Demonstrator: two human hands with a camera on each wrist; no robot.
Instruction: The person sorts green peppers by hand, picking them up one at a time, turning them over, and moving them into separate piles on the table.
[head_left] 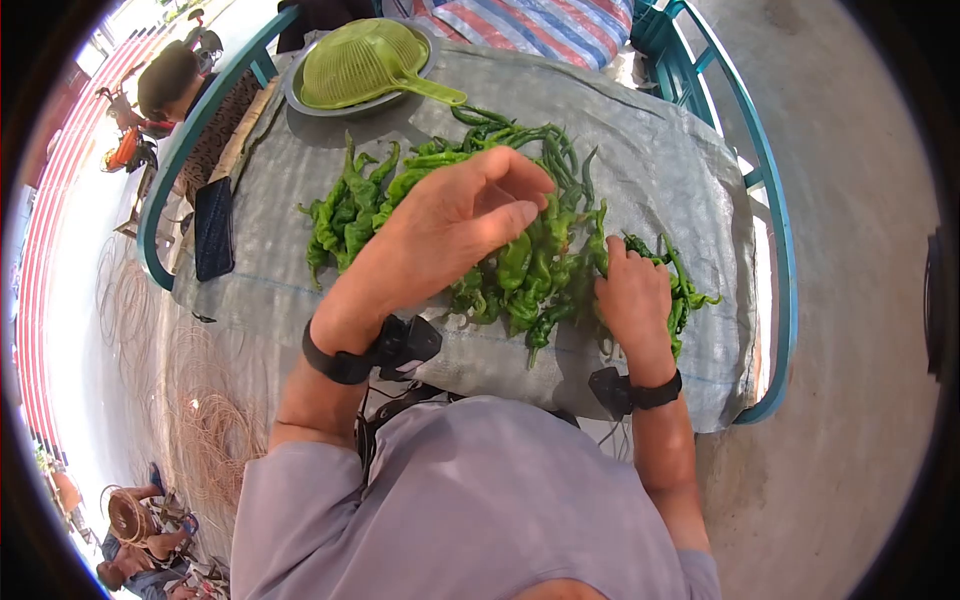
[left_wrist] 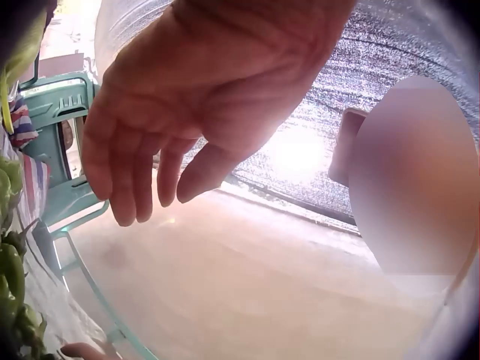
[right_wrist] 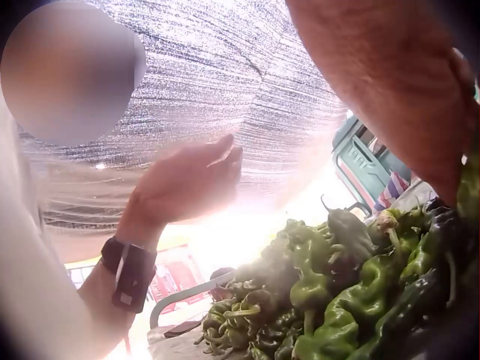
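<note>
Green peppers (head_left: 525, 270) lie in a long heap on a grey sheet, and more show in the right wrist view (right_wrist: 360, 300). Raised above the middle of the heap, my left hand (head_left: 450, 225) has loosely bent fingers; in the left wrist view the hand (left_wrist: 195, 105) hangs with nothing in it. My right hand (head_left: 637, 295) is down between the main heap and a smaller group of peppers (head_left: 685, 290), its fingers bent downward. Its fingertips are partly hidden, so whether they pinch a pepper cannot be told.
A green strainer (head_left: 365, 65) rests on a metal basin (head_left: 292, 90) at the far left of the sheet (head_left: 660, 140). A black phone (head_left: 213, 230) lies at the left edge. Teal rails (head_left: 785, 290) flank both sides. People sit off to the left; striped cloth (head_left: 540, 25) lies beyond.
</note>
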